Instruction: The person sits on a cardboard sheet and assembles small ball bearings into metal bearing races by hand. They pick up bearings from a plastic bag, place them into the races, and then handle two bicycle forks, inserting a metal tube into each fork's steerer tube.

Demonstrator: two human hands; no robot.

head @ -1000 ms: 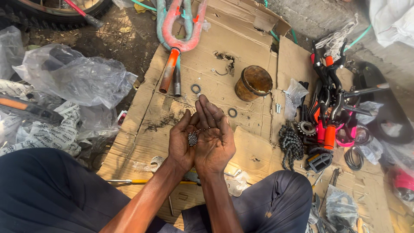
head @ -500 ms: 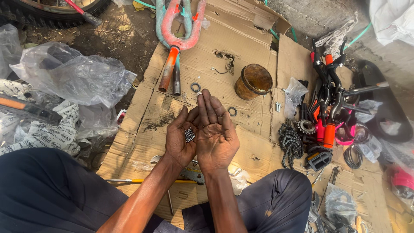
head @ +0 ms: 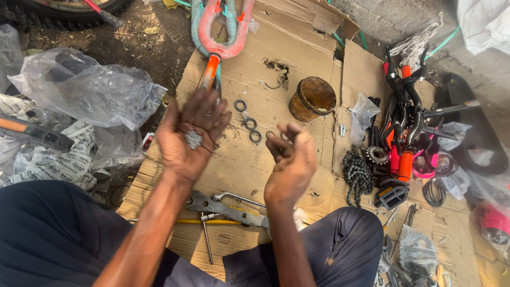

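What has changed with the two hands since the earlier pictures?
The hands, pressed side by side before, have come apart. The left hand stays open, palm up, with the small grey metal parts still on it. The right hand moved right and curled its fingers. The rusty tin, rings and wrench lie as before.

Flattened cardboard (head: 319,79) spread over dirt ground. Beyond the left fingers (head: 204,109): black rings (head: 249,125) and a rusty tin (head: 312,98). Right of the right fingers (head: 284,138): bicycle chain (head: 357,175), sprocket (head: 377,154). Below both wrists: flat wrench (head: 226,208), possibly a screwdriver (head: 207,221). Left of the cardboard: clear plastic bags (head: 90,93).
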